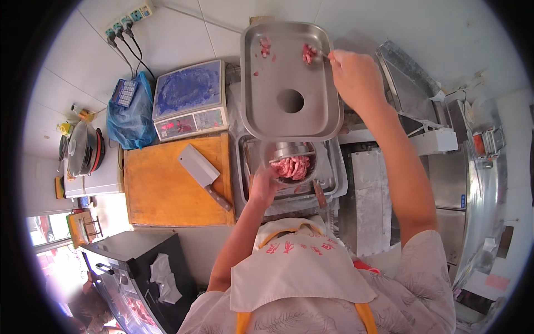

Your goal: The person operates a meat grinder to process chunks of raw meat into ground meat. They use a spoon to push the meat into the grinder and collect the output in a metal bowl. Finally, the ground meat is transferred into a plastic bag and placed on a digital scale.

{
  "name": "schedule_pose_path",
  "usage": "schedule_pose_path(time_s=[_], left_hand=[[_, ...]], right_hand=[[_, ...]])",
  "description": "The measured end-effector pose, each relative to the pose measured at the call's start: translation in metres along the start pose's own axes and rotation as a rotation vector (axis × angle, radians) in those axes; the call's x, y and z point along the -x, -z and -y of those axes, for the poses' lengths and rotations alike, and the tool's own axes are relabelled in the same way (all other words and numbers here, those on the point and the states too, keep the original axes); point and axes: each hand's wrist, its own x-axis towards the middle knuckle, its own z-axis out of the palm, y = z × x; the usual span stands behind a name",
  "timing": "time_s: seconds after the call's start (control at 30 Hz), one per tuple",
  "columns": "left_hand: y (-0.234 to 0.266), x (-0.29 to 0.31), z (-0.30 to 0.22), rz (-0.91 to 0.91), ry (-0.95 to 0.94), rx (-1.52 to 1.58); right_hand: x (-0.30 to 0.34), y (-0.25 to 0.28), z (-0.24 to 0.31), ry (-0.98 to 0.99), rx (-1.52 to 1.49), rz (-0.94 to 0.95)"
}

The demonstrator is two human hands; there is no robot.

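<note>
A steel tray (289, 67) with a round feed hole (290, 101) tops a meat grinder, whose metal outlet (292, 149) shows below it. My left hand (265, 185) is closed on the left side of a bowl under the outlet; ground meat (291, 167) fills the bowl. Up at the tray's far right, my right hand (356, 75) is closed around a thin metal utensil (321, 53), its tip at a clump of meat (309, 53). Fingers hide most of the utensil, so its kind is unclear. More meat scraps (265, 46) lie at the tray's far left.
A cleaver (199, 167) lies on a wooden board (161, 189) to the left. Behind it stand a scale (189, 89) and a blue plastic bag (133, 122). A wooden handle (319, 193) sticks out over the lower tray (335, 167). Metal equipment (409, 78) stands at the right.
</note>
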Motion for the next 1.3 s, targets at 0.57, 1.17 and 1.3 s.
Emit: schedule_pose_path(time_s=[0.57,1.17,1.3], left_hand=[[-0.008,0.006,-0.011,0.003,0.088,0.113],[-0.001,0.007,-0.008,0.027,0.093,0.101],[-0.002,0.005,-0.004,0.027,0.098,0.113]], right_hand=[[0.101,0.043,0.037,0.180,-0.227,0.164],[0.104,0.054,0.044,0.120,-0.287,0.163],[0.101,0.048,0.038,0.182,-0.227,0.218]])
